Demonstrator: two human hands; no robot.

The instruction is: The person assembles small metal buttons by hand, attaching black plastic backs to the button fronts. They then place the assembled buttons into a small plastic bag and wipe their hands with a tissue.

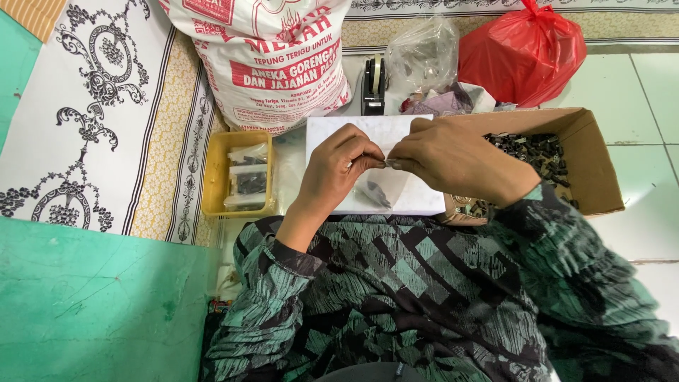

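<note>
Nearest the camera, green-and-black patterned sleeves (424, 297) of soft cloth fill the lower frame. Above them the left hand (339, 170) and right hand (460, 159) meet, fingertips pressed together, both pinching the top edge of a small clear plastic bag (378, 187) that hangs limp with a few dark bits at its bottom. The bag sits over a flat white rectangular sheet (417, 201). At 9 o'clock from the hands stands a yellow plastic tray (216, 177) holding filled clear packets. At 3 o'clock an open cardboard box (594, 163) holds small black pieces (534, 148). Farther off, at 11 o'clock, leans a woven white sack (269, 64); at 12 a black tape dispenser (373, 85); at 1 o'clock a crinkled red plastic bag (523, 53).
</note>
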